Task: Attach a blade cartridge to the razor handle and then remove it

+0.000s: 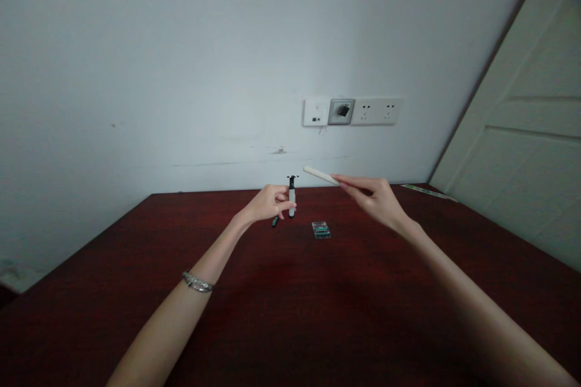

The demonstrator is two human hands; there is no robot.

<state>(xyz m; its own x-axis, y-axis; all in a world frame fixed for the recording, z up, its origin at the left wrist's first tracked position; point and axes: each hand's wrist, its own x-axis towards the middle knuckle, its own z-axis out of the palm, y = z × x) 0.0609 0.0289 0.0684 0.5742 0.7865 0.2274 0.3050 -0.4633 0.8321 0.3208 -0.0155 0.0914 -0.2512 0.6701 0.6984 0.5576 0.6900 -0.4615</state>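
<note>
My left hand [269, 202] is closed around the pale handle of a razor [292, 198], held upright with its T-shaped head on top. In my right hand [373, 195], thumb and fingers pinch one end of a thin white stick [318, 175]. The stick's free end points left, toward the razor head, with a gap between them. On the table below lies a small clear case [321, 230] with green parts inside. A short dark green piece [275, 221] rests just beneath my left fingers, and part of it is hidden.
The dark red table [254, 326] runs back to a pale wall [204, 60]. Sockets [376, 111] and a plugged-in black adapter [344, 110] are on the wall. A flat strip [429, 192] lies at the back right, near a white panelled door [521, 151].
</note>
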